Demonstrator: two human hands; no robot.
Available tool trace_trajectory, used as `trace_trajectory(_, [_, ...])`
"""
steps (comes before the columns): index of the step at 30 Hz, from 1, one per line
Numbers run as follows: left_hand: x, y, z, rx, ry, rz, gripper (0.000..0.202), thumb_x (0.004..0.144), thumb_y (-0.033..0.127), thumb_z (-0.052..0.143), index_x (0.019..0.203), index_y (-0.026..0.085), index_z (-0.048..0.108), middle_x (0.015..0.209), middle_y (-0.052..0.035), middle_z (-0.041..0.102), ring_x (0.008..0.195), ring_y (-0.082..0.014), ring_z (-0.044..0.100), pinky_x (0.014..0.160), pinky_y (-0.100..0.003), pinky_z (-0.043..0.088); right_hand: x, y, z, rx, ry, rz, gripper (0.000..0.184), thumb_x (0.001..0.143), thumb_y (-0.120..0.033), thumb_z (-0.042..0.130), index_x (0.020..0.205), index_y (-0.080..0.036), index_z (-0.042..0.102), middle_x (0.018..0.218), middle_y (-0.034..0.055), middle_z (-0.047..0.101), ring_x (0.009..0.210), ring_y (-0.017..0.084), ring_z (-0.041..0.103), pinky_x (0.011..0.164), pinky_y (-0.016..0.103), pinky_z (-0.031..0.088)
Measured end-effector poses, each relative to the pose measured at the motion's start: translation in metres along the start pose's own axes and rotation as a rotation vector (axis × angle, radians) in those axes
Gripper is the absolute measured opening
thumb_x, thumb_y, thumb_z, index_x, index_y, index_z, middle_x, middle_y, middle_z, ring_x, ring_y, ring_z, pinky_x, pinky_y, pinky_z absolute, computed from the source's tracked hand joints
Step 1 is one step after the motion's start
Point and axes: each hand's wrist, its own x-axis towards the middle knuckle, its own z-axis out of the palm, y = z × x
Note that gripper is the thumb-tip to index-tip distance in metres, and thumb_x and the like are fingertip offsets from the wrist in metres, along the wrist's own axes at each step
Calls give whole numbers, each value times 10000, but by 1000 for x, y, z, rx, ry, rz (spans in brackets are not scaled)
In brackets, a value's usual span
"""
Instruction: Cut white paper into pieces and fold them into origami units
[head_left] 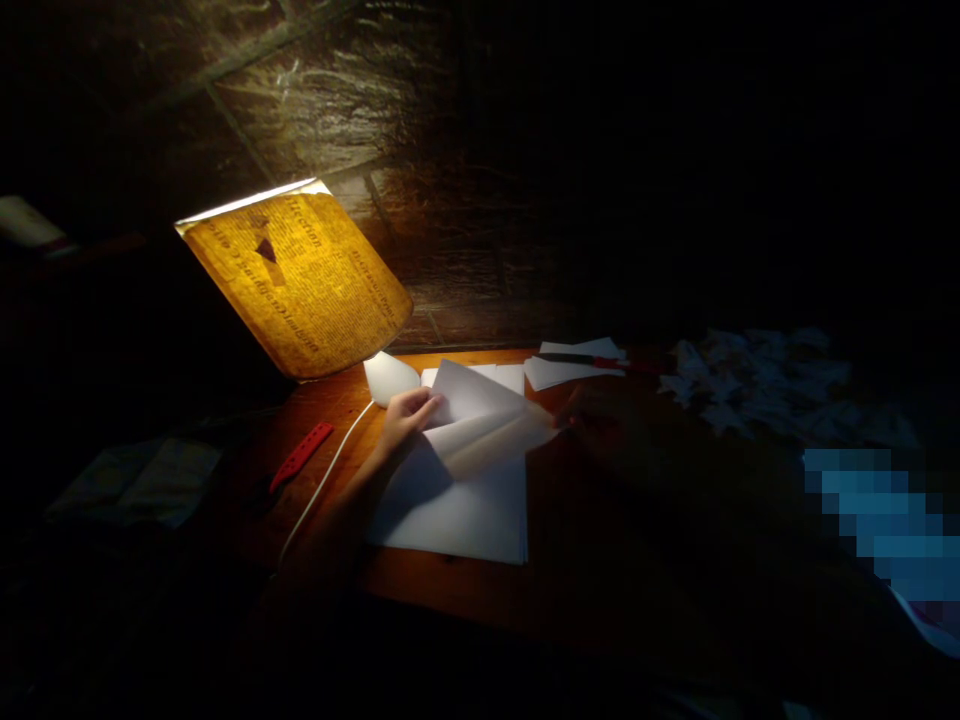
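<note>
A white sheet of paper (pixel 480 440), bent and partly folded over itself, is held up between my two hands. My left hand (pixel 407 418) pinches its left edge, thumb on top. In deep shadow, my right hand (pixel 596 418) has its fingertips closed at the sheet's right corner. Beneath lies a stack of white paper (pixel 472 530) on the wooden table (pixel 420 575). Left of my left forearm rests a red-handled cutter (pixel 301 457), its lower end lost in the dark.
A lit lamp with a newsprint-patterned shade (pixel 300 285) and white base (pixel 390 378) stands behind my left hand; its white cord (pixel 326 480) runs forward. Cut papers (pixel 574 375) with a black-and-red tool (pixel 577 360) lie behind. Folded paper pieces (pixel 750 380) are heaped at right.
</note>
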Motion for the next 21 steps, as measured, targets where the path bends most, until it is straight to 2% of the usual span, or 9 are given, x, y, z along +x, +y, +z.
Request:
trace_trajectory(3, [0, 2, 2, -85, 45, -50, 403, 696, 476, 891, 638, 161, 647, 600, 26, 546, 507, -72, 412, 461, -189, 272, 2, -5, -10, -30, -13, 97, 172, 864, -398, 647, 813, -278, 758, 877, 43, 769, 873, 258, 713, 811, 400, 590])
trace_trajectory(7, [-2, 5, 5, -230, 27, -230, 407, 617, 440, 946, 725, 161, 671, 664, 16, 580, 542, -84, 499, 484, -185, 401, 5, -18, -20, -148, -29, 137, 182, 903, -394, 643, 854, -259, 755, 913, 62, 790, 915, 275, 720, 816, 397, 593])
trace_trajectory(10, [-2, 5, 6, -303, 17, -291, 381, 611, 386, 947, 797, 178, 688, 714, 4, 626, 585, -108, 567, 535, -208, 488, 4, -17, -17, -136, -9, 134, 231, 953, -447, 607, 896, -258, 728, 980, 77, 789, 971, 283, 721, 840, 405, 591])
trace_trajectory(12, [-2, 2, 7, -325, -41, -278, 374, 623, 360, 930, 861, 186, 700, 760, -7, 676, 612, -125, 613, 552, -222, 511, 3, -12, -9, -89, 58, 181, 218, 905, -469, 684, 971, -261, 692, 1018, 92, 779, 963, 290, 724, 823, 415, 597])
trace_trajectory(14, [-4, -2, 8, -320, -124, -276, 387, 630, 337, 915, 909, 184, 694, 762, 4, 693, 569, -122, 615, 512, -225, 495, 3, -5, 1, -6, 123, 244, 332, 801, -439, 797, 1037, -271, 636, 1010, 94, 765, 905, 290, 729, 784, 424, 607])
trace_trajectory(16, [-6, -6, 10, -311, -195, -296, 433, 607, 309, 921, 945, 177, 685, 778, 4, 712, 545, -129, 626, 471, -227, 488, 2, -1, 9, 105, 154, 263, 407, 747, -408, 832, 1055, -284, 597, 1001, 88, 759, 871, 287, 735, 764, 430, 616])
trace_trajectory(19, [-10, -12, 13, -319, -277, -311, 516, 565, 275, 953, 1001, 174, 697, 871, -42, 769, 664, -190, 722, 502, -238, 554, -1, -2, 14, 164, 128, 286, 377, 789, -424, 813, 1073, -290, 606, 943, 82, 769, 843, 287, 748, 754, 427, 625])
trace_trajectory(21, [-11, -14, 16, -319, -322, -307, 514, 564, 263, 970, 1000, 172, 713, 879, -62, 787, 706, -200, 748, 547, -233, 584, -5, -4, 15, 85, 69, 282, 353, 857, -444, 771, 1144, -291, 633, 916, 76, 781, 837, 286, 759, 746, 422, 629])
